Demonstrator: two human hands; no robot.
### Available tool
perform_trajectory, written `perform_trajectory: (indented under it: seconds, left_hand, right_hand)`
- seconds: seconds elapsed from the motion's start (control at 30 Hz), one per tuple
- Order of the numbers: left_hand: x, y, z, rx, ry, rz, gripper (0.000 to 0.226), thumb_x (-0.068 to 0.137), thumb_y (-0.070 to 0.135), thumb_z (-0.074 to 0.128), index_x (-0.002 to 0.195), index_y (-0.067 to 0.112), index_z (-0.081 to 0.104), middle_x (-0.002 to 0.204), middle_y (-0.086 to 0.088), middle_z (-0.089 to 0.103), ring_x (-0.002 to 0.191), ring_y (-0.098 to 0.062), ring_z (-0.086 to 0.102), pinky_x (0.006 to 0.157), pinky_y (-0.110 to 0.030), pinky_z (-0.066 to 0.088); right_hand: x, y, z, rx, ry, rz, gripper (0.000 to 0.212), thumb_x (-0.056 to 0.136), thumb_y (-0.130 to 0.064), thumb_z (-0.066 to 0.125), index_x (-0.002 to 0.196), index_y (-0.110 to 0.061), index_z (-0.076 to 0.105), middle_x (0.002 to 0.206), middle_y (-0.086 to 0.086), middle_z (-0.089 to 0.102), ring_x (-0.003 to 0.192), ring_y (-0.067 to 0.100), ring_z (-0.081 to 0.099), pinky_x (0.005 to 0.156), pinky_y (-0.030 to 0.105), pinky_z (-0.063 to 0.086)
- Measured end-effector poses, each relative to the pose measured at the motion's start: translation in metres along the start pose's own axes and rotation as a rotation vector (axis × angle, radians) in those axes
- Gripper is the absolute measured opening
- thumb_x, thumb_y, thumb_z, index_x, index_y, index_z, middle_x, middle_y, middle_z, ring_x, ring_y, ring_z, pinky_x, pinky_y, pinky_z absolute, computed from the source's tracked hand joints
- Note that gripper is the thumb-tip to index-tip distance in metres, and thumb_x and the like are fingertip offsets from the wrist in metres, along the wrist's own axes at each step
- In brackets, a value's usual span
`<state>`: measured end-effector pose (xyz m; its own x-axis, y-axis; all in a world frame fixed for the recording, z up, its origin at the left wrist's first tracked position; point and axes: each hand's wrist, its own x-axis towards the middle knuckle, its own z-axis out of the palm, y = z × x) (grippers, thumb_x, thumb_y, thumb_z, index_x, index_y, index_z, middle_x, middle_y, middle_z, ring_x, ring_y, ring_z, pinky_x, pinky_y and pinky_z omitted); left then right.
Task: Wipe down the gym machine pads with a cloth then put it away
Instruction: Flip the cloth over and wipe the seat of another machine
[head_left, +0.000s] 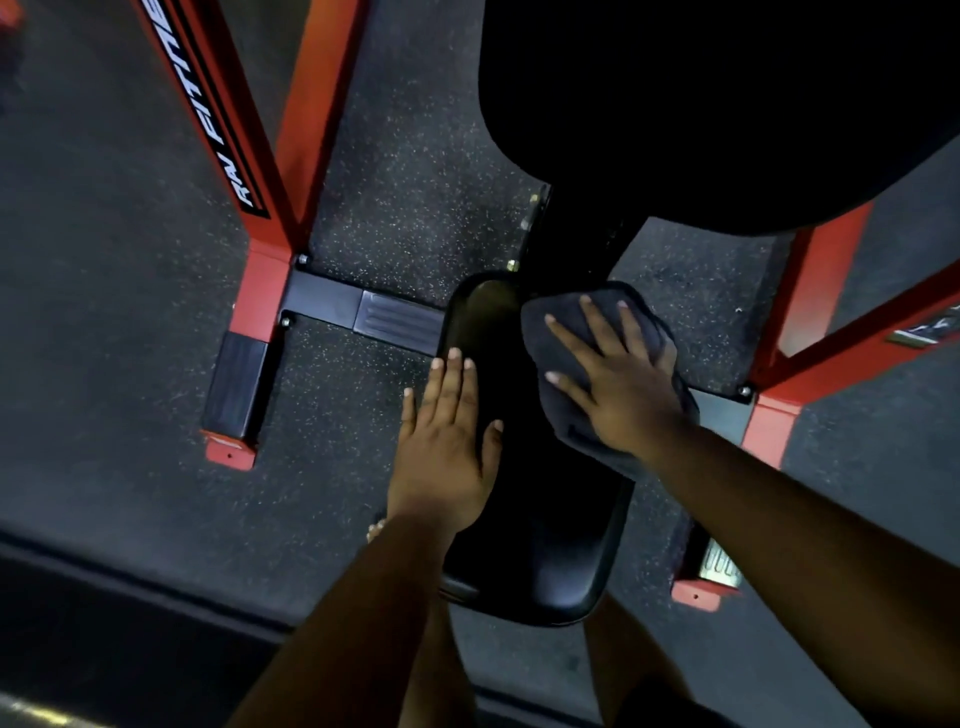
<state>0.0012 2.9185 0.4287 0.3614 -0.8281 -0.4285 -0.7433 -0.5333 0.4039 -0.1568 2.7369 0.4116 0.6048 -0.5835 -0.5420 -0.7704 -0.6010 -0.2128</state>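
Note:
A black padded seat (540, 530) of a red-framed gym machine lies below me, long and narrow. A dark grey folded cloth (561, 332) rests on the seat's far right part. My right hand (618, 384) presses flat on the cloth with fingers spread. My left hand (449, 441) lies flat on the seat's left edge, fingers together, holding nothing. A larger black back pad (717, 104) fills the upper right, above the seat.
Red frame posts rise at the upper left (270, 130) and at the right (821, 301). A black cross bar (358, 312) joins the left post to the seat. The speckled rubber floor (130, 312) surrounds the machine. Red feet (231, 449) sit on the floor.

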Motion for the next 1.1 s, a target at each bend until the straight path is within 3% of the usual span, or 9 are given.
perform_trajectory:
  seconds: [0.1, 0.23, 0.47, 0.6, 0.7, 0.77, 0.87, 0.97, 1.1]
  left_hand:
    - [0.002, -0.002, 0.001, -0.007, 0.005, -0.011, 0.072, 0.104, 0.045, 0.027, 0.163, 0.014, -0.002, 0.171, 0.000, -0.009, 0.157, -0.012, -0.013, 0.128, -0.050, 0.003]
    - [0.001, -0.001, 0.002, -0.021, 0.003, -0.020, 0.074, 0.104, 0.046, 0.026, 0.162, 0.014, -0.008, 0.170, 0.000, -0.015, 0.156, -0.011, -0.017, 0.128, -0.047, -0.002]
    - [0.001, -0.006, -0.001, -0.063, -0.018, 0.021, 0.079, 0.096, 0.045, 0.022, 0.163, 0.014, -0.008, 0.170, 0.000, -0.016, 0.155, -0.010, -0.019, 0.128, -0.051, 0.001]
    - [0.001, -0.009, -0.001, -0.160, 0.001, 0.027, 0.084, 0.091, 0.050, 0.022, 0.163, 0.016, -0.007, 0.171, 0.002, -0.013, 0.156, -0.008, -0.016, 0.128, -0.046, -0.005]
    - [-0.001, -0.010, -0.002, -0.237, 0.032, 0.034, 0.083, 0.092, 0.053, 0.019, 0.163, 0.019, -0.009, 0.171, 0.004, -0.012, 0.156, -0.005, -0.014, 0.128, -0.044, -0.004]
    - [-0.002, -0.008, -0.007, -0.346, 0.090, 0.019, 0.082, 0.092, 0.051, 0.020, 0.163, 0.019, -0.006, 0.171, 0.003, -0.010, 0.156, -0.005, -0.010, 0.129, -0.046, -0.002]
    - [-0.023, -0.009, -0.011, -0.544, 0.247, -0.092, 0.081, 0.092, 0.050, 0.022, 0.163, 0.017, 0.001, 0.171, 0.004, -0.005, 0.156, -0.003, -0.005, 0.129, -0.046, 0.002]
    - [-0.071, -0.012, 0.001, -0.630, 0.233, -0.205, 0.081, 0.093, 0.057, 0.020, 0.163, 0.021, 0.001, 0.169, 0.011, -0.008, 0.155, -0.002, -0.006, 0.128, -0.051, 0.005]
    - [-0.103, -0.023, 0.015, -0.576, 0.118, -0.172, 0.079, 0.092, 0.065, 0.017, 0.159, 0.035, -0.012, 0.166, 0.020, -0.018, 0.153, 0.004, -0.015, 0.127, -0.042, -0.009]
  right_hand:
    - [0.069, -0.058, -0.013, -0.039, -0.009, -0.097, 0.063, 0.099, -0.071, 0.019, 0.155, -0.056, -0.003, 0.171, -0.011, -0.008, 0.157, 0.032, -0.002, 0.111, 0.077, 0.011]
    - [0.089, -0.066, -0.017, -0.071, -0.008, -0.243, 0.064, 0.096, -0.073, 0.017, 0.156, -0.055, 0.005, 0.171, -0.012, -0.001, 0.156, 0.030, 0.009, 0.113, 0.067, 0.022]
    - [-0.089, -0.046, 0.025, 0.020, -0.002, -0.029, 0.065, 0.097, -0.071, 0.014, 0.158, -0.053, 0.000, 0.171, -0.012, -0.007, 0.158, 0.025, -0.007, 0.120, 0.068, 0.010]
    - [-0.003, -0.066, 0.009, 0.041, 0.003, -0.032, 0.060, 0.100, -0.070, 0.016, 0.154, -0.059, -0.008, 0.170, -0.015, -0.016, 0.157, 0.024, -0.017, 0.114, 0.077, 0.001]
    - [0.064, -0.084, -0.007, 0.092, 0.004, 0.065, 0.061, 0.101, -0.069, 0.020, 0.156, -0.055, -0.002, 0.171, -0.011, -0.010, 0.157, 0.028, -0.011, 0.112, 0.080, 0.002]
    - [0.058, -0.095, -0.008, 0.085, 0.011, 0.090, 0.062, 0.101, -0.068, 0.022, 0.157, -0.053, 0.001, 0.171, -0.010, -0.007, 0.158, 0.028, -0.008, 0.114, 0.077, 0.006]
    - [-0.027, -0.112, 0.003, -0.013, -0.022, -0.061, 0.066, 0.099, -0.058, 0.029, 0.157, -0.052, -0.002, 0.171, -0.011, -0.011, 0.158, 0.023, -0.011, 0.119, 0.069, 0.012]
    - [-0.087, -0.117, 0.014, -0.019, -0.044, -0.227, 0.070, 0.089, -0.066, 0.016, 0.156, -0.055, 0.000, 0.171, -0.014, -0.012, 0.157, 0.021, -0.012, 0.117, 0.067, 0.010]
    - [0.005, -0.114, 0.000, 0.018, -0.039, -0.107, 0.066, 0.094, -0.078, 0.028, 0.154, -0.061, 0.004, 0.170, -0.015, -0.012, 0.157, 0.023, -0.014, 0.112, 0.079, 0.005]
